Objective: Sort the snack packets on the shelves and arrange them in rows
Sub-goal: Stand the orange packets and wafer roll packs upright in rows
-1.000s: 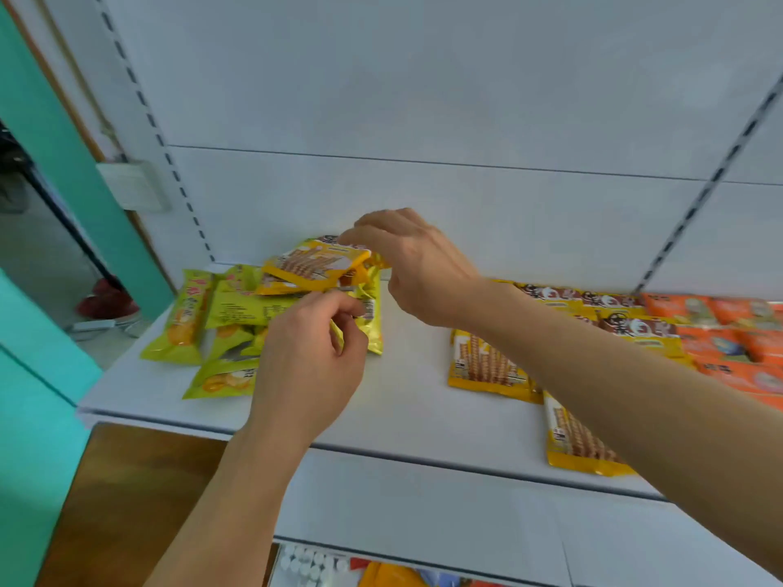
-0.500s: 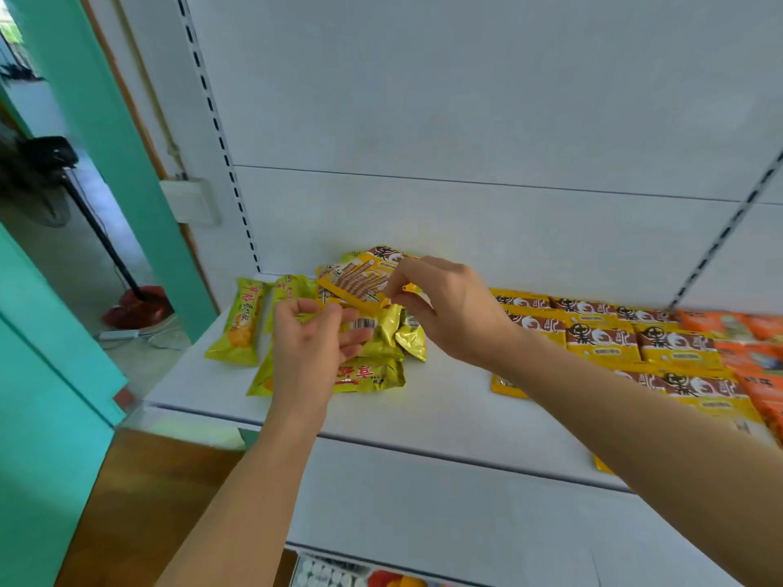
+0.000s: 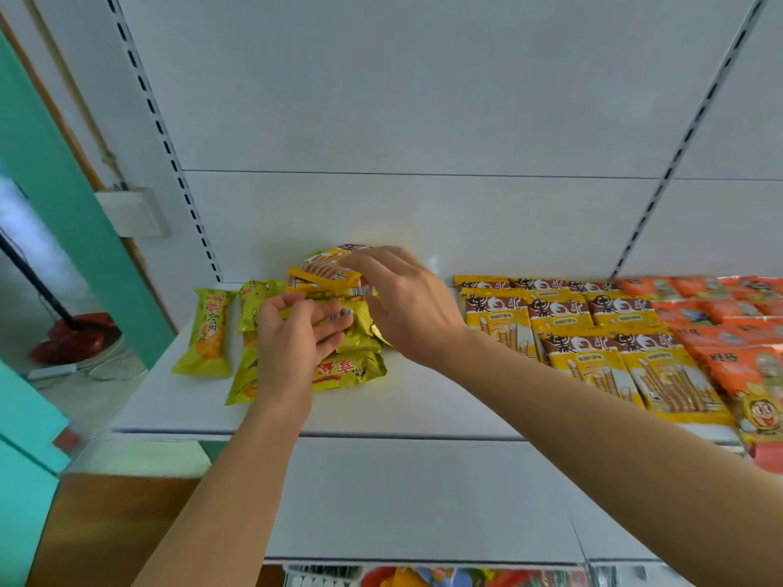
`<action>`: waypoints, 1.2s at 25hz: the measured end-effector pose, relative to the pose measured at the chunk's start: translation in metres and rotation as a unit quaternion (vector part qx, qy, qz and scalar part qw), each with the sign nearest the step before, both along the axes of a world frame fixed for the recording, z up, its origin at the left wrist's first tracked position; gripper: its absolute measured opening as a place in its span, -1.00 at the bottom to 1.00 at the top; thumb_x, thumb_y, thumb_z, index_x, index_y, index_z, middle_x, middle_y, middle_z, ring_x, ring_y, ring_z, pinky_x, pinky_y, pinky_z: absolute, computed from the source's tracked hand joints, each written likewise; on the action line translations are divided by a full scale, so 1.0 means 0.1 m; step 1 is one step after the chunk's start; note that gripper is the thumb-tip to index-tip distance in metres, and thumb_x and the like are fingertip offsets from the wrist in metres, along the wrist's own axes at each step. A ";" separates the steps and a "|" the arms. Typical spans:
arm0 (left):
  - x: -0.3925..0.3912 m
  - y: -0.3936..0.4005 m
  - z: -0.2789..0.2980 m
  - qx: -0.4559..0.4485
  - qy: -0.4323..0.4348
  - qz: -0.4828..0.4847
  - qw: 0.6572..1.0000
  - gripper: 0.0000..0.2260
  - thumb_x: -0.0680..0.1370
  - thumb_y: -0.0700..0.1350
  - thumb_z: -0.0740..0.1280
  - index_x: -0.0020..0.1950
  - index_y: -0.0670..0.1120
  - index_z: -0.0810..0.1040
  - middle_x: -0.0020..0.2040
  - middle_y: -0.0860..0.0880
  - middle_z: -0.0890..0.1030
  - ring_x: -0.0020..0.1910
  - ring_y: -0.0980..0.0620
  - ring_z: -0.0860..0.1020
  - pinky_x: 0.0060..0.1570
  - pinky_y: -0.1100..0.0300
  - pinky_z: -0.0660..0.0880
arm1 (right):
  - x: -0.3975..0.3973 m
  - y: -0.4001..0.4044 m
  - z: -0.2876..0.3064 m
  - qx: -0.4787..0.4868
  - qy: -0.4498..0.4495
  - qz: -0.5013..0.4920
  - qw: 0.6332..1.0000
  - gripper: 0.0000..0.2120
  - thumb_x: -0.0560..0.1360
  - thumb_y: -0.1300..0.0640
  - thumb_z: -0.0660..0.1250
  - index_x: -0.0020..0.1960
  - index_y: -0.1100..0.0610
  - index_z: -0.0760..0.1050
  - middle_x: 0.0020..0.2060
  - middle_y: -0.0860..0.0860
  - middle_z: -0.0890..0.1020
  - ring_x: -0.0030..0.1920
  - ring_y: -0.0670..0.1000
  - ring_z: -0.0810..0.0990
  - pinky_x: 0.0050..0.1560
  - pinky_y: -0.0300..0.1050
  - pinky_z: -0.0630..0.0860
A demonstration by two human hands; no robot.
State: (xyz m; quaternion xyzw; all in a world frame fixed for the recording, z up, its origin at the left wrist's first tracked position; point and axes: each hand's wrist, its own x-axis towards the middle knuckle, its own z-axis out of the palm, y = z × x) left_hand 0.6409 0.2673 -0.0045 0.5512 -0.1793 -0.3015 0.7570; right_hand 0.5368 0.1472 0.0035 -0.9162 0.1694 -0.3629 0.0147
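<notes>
Since half a second ago, we are lowering our right hand (image 3: pixel 409 305) with the orange wafer packet (image 3: pixel 324 271), pinching its right end above the jumbled yellow-green packets (image 3: pixel 351 366). Our left hand (image 3: pixel 292 336) is pressing flat on that pile, fingers straight. Its long axis is running left to right; the sorted wafer rows (image 3: pixel 593 349) are lying to the right on the shelf (image 3: pixel 423 400), nearer our right hand, which is reaching forward, palm down.

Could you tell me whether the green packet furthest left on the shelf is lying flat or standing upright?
Lying flat: the green packet shows its printed face upward on the shelf, apart from the pile.
</notes>
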 end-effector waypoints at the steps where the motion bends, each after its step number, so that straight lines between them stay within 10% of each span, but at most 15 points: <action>1: 0.00 0.00 -0.01 -0.001 0.000 0.000 1.000 -0.86 0.66 -0.20 0.16 0.22 -0.10 0.35 0.07 -0.24 0.69 -0.01 -0.17 0.72 0.17 -0.12 0.59 | 0.06 -0.01 0.02 0.005 0.041 -0.006 0.999 -0.49 0.43 0.27 0.39 0.37 0.03 0.52 0.26 0.02 0.61 0.32 0.16 0.50 0.20 0.10 0.53; 10: 0.06 0.00 0.08 -0.047 0.102 -0.034 0.993 -0.79 0.67 -0.04 0.27 0.05 -0.14 0.63 -0.11 -0.15 0.71 -0.19 -0.07 0.70 -0.13 0.04 0.66 | -0.19 0.30 -0.04 0.046 -0.107 0.116 0.986 -0.77 0.54 0.41 0.27 0.10 0.28 0.65 0.09 0.16 0.67 0.17 0.17 0.62 0.19 0.04 0.53; 14: -0.05 0.00 -0.03 0.015 -0.080 -0.011 0.997 -0.83 0.64 -0.16 0.34 0.21 -0.08 0.63 -0.08 -0.01 0.74 -0.15 0.03 0.70 -0.17 0.06 0.61 | -0.55 0.37 -0.04 0.135 -0.125 0.083 0.979 -0.75 0.54 0.23 0.16 0.06 0.19 0.61 0.20 0.10 0.53 0.20 0.05 0.56 0.16 -0.07 0.50; 19: -0.51 -0.02 -0.14 0.002 -0.204 -0.086 0.975 -0.83 0.60 -0.19 0.39 0.14 0.04 0.59 -0.01 0.00 0.74 -0.04 0.00 0.72 -0.12 0.02 0.65 | -0.73 -0.10 0.25 0.515 -0.212 -0.043 0.830 -0.84 0.63 0.13 0.30 0.16 0.07 0.61 -0.05 0.04 0.68 -0.13 -0.10 0.69 -0.15 -0.16 0.59; 24: -0.88 -0.18 -0.34 0.064 -0.259 -0.157 0.951 -0.89 0.57 -0.08 0.44 0.08 0.01 0.60 -0.15 0.03 0.73 -0.23 0.08 0.70 -0.35 0.13 0.58 | -1.28 -0.59 0.24 0.402 -0.026 -0.122 0.907 -0.96 0.48 0.13 0.53 -0.07 0.04 0.71 -0.24 0.00 0.73 -0.22 -0.10 0.68 -0.12 -0.20 0.59; 30: -1.14 -0.38 -0.53 0.183 -0.486 -0.130 0.844 -0.86 0.55 0.09 0.42 -0.02 0.06 0.60 -0.25 0.16 0.62 -0.25 0.15 0.58 -0.25 0.17 0.54 | -1.50 -0.79 0.01 0.305 0.077 -0.137 0.939 -0.92 0.46 0.09 0.55 -0.06 0.01 0.69 -0.28 -0.11 0.70 -0.27 -0.21 0.65 -0.24 -0.41 0.52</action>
